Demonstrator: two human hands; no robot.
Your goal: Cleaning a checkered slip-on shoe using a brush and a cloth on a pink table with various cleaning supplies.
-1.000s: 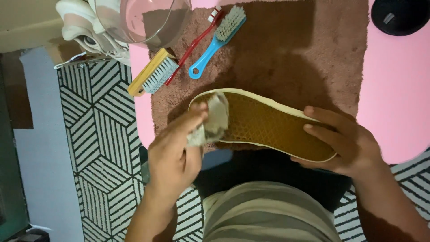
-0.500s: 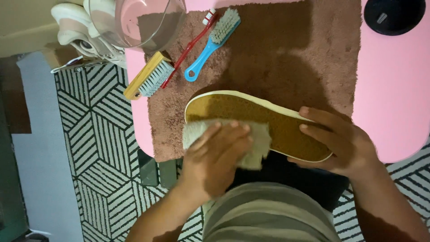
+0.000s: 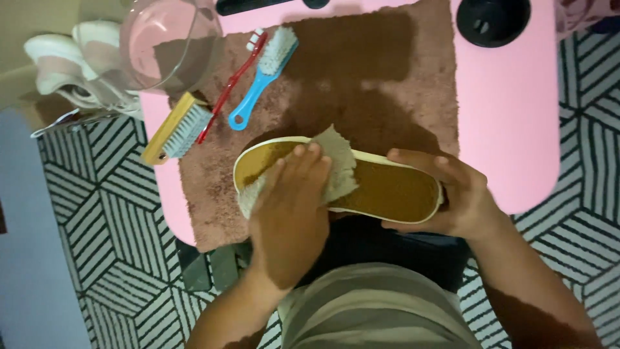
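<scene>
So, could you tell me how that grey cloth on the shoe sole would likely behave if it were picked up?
The cloth would probably hang limp: it drapes and crumples over the sole under the left hand. It looks thin with ragged edges, so likely light. Its rough texture suggests it would not slip easily.

Brushes: three — a wooden one [image 3: 175,130], a blue-handled one [image 3: 261,76], a red toothbrush [image 3: 234,83]
Shoes: one sole-up [image 3: 387,190], white pair [image 3: 61,64] beside the desk [image 3: 510,129]
Cloths: one [image 3: 332,165]
Bowls: one — clear [image 3: 165,42]
Hands: two [image 3: 290,213] [image 3: 455,194]
</scene>
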